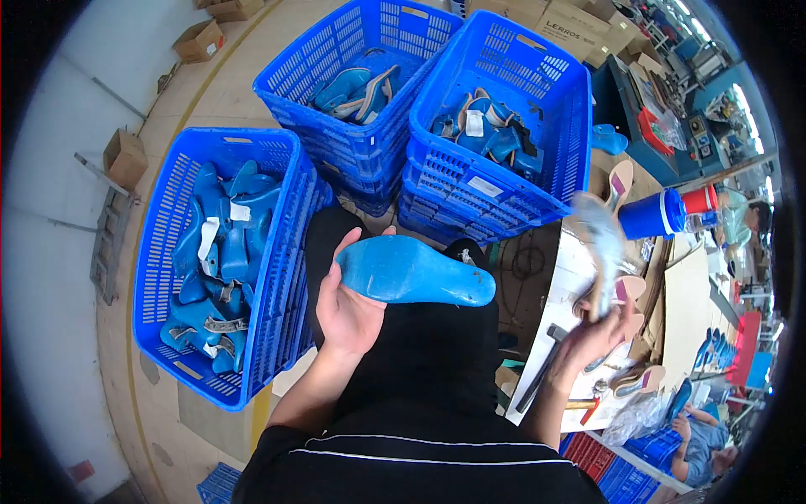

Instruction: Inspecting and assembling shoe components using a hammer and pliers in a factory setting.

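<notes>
My left hand is closed around a blue shoe last, held above my lap. Its smooth, sole-shaped face is turned up and its narrow end points right. Over the worktable, my right hand grips a long pale object that stands up from the fingers. Motion smears this object, so its kind is unclear. Beneath and beside that hand lie several insoles with pinkish heel patches. A hammer with a dark handle rests on the white tabletop next to my right wrist.
Blue crates stand ahead and left: a left crate, a far crate and a right crate, all holding blue lasts. A blue jug and an orange-handled tool are on the table. Another person sits at lower right.
</notes>
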Demonstrator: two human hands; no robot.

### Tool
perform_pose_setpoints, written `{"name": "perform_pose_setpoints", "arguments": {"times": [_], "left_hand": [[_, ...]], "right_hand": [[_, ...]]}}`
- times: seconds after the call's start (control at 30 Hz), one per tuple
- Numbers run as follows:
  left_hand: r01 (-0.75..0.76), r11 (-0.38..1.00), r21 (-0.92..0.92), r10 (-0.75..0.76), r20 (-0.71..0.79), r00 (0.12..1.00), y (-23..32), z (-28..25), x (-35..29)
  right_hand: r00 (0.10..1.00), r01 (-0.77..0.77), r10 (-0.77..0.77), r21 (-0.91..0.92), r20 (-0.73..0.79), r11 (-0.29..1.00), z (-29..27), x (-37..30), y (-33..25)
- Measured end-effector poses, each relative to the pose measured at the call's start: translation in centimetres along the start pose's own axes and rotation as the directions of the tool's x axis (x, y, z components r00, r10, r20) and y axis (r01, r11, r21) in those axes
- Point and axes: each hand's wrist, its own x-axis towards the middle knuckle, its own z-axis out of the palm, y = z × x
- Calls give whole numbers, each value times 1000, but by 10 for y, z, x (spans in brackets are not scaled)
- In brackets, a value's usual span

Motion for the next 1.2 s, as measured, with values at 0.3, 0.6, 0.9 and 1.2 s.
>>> {"name": "perform_pose_setpoints", "arguments": {"times": [0.3,0.6,0.9,1.2], "left_hand": [[-46,997,66,44,36,998,3,-8,-18],[-35,983,183,37,-8,999,1,-8,-27],[-69,986,151,64,36,997,1,-16,-23],[-107,948,301,97,48,994,2,-22,-25]], "right_hand": [[589,-212,300,-215,750,953,105,-108,-31],[317,78,156,-190,935,979,105,-87,-27],[249,596,249,-351,936,722,102,-77,-62],[210,320,288,-344,934,883,108,-52,-31]]}}
